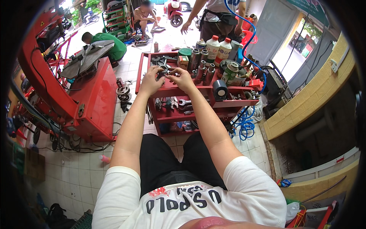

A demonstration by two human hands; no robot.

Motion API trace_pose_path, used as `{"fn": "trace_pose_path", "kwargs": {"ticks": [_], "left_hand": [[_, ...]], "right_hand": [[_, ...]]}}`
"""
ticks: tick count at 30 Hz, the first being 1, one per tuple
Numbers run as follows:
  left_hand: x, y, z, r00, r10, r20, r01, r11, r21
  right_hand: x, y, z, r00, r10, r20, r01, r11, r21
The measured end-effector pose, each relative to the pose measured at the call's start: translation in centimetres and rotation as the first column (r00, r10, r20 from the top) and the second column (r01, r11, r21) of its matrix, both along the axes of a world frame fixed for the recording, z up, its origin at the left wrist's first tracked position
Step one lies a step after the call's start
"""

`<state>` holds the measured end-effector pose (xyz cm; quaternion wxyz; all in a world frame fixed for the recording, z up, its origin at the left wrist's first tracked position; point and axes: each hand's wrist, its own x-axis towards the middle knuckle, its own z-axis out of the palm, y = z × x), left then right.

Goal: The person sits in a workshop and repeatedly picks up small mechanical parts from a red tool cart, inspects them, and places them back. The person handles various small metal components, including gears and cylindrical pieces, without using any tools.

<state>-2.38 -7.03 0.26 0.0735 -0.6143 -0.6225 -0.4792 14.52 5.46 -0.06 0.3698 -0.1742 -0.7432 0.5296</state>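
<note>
Both my arms reach forward over the top of a red tool cart (167, 92). Between my hands is a small, dark, ring-like metal part (164, 70), too small to name exactly. My left hand (151, 81) curls its thumb and fingers round the part's left side. From the right, my right hand (182, 79) pinches at it with thumb and fingertips. Behind my hands, loose metal tools and parts (162, 60) lie in the cart's top tray. A small cardboard box (183, 62) stands just beyond my right hand.
Metal sockets (195, 59), white bottles with red caps (212, 49) and a spray can (230, 72) crowd the cart's right half. A blue air hose (244, 128) coils beside it. At left stands a red machine (93, 101); a person in green (114, 45) crouches behind it.
</note>
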Motion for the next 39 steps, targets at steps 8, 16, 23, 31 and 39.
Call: {"fn": "trace_pose_path", "kwargs": {"ticks": [8, 16, 23, 31, 39], "left_hand": [[0.3, -0.2, 0.4, 1.0, 0.015, 0.0, -0.015, 0.999, -0.049], [0.3, -0.1, 0.3, 1.0, 0.01, 0.015, -0.01, 1.0, -0.006], [0.5, 0.0, 0.8, 0.992, -0.074, 0.105, 0.078, 0.996, -0.035], [-0.6, 0.4, 0.3, 0.994, -0.079, 0.073, 0.082, 0.996, -0.038], [0.7, -0.6, 1.0, 0.995, -0.046, 0.092, 0.063, 0.98, -0.189]], "right_hand": [[0.0, 0.5, -0.2, 0.999, 0.049, -0.023, -0.051, 0.996, -0.072], [0.8, 0.4, 0.6, 0.995, 0.073, -0.061, -0.086, 0.97, -0.227], [0.8, 1.4, 0.0, 0.988, 0.117, -0.098, -0.14, 0.952, -0.271], [0.7, 1.0, 0.3, 0.984, 0.164, -0.075, -0.177, 0.954, -0.241], [1.3, 0.2, 1.2, 0.986, 0.162, -0.028, -0.164, 0.96, -0.228]]}}
